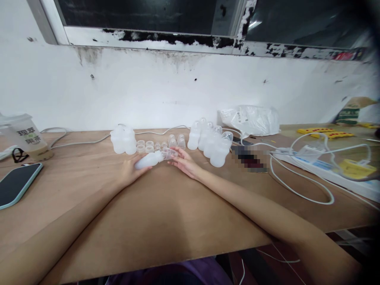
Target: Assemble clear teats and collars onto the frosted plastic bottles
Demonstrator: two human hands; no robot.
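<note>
My left hand point(132, 170) is wrapped round a white baby bottle point(147, 160), which lies tilted with its top toward the right. At that top end my right hand point(184, 161) pinches a clear dome cap point(168, 153) over the bottle's neck. Just behind my hands are several clear screw rings point(145, 146), small teats point(160, 146) and more clear caps point(176, 141). White bottle bodies without caps point(124, 140) stand to the left of these. On the right, several capped bottles point(219, 150) stand grouped together.
A drink cup point(34, 138) and a phone point(19, 184) are at the left. A plastic bag point(251, 120) lies by the wall. White cables and a power strip point(326, 172) take up the right side, near a blurred dark object point(251, 159).
</note>
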